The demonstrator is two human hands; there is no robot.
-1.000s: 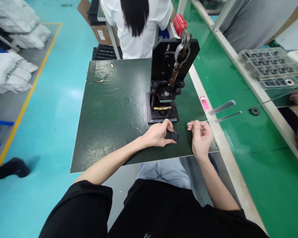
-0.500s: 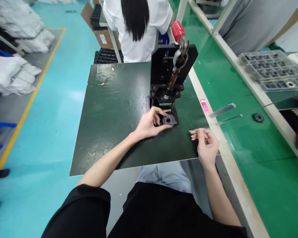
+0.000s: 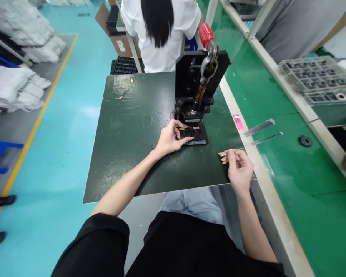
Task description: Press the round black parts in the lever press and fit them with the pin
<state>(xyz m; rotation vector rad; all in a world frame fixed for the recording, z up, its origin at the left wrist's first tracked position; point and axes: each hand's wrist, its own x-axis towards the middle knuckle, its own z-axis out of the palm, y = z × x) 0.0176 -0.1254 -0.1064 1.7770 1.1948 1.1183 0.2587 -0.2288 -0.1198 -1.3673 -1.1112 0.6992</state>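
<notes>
Gripping the round black part (image 3: 189,132) over the base of the lever press (image 3: 187,79) with the left hand (image 3: 169,140), fingers parted around its rim; pinching a thin rod (image 3: 225,155) above the desk (image 3: 127,142) with the right hand (image 3: 240,169).

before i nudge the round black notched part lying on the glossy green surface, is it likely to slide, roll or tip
The round black notched part would probably slide, since it lies flat on the glossy green surface. Rolling or tipping seems unlikely, given its low, broad shape. It looks rigid, with an even outline.
</notes>
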